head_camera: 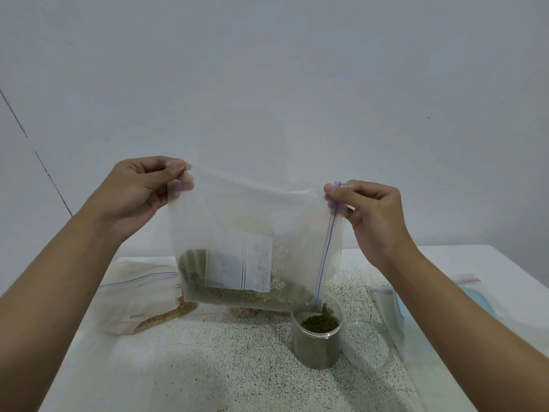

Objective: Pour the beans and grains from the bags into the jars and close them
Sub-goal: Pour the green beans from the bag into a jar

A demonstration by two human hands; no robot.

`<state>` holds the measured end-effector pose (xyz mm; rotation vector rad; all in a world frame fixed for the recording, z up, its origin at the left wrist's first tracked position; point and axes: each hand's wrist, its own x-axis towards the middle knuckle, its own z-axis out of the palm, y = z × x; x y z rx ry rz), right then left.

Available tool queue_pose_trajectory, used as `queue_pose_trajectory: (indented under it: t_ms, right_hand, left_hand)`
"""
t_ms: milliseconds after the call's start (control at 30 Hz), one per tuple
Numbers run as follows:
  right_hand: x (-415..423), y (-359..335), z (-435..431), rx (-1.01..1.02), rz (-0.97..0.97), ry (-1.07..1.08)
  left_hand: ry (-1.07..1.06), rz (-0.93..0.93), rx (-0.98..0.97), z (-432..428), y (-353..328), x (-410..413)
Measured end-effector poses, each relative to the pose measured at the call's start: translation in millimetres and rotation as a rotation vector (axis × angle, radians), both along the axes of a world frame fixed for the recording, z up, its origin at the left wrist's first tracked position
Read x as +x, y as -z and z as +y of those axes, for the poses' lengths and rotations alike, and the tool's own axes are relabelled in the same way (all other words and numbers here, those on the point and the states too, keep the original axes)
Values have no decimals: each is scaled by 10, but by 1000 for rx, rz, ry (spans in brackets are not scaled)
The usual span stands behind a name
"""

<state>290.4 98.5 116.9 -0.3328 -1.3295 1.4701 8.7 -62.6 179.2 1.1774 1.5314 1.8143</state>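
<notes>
I see left hand (139, 188) and right hand (371, 212) pinching the bag (252, 227). The jar (316, 337), lower right, looks brimful, so I judge overflow likely.

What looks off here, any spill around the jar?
No spill visible, though the speckled table could hide stray beans. Odd bit: the jar looks filled nearly to its rim with green beans, yet the bag holds plenty more. Overflow looks likely.

Plain pale grey wall (267, 69) behind a white speckled table (222, 352)
</notes>
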Motion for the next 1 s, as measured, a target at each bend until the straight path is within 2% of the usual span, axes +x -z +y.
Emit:
queue_pose_trajectory:
  t_ms: [1000]
  right_hand:
    - [-141,-34,-62,-20,11,-31]
  left_hand:
    - [-33,12,-2,-95,-100,-112]
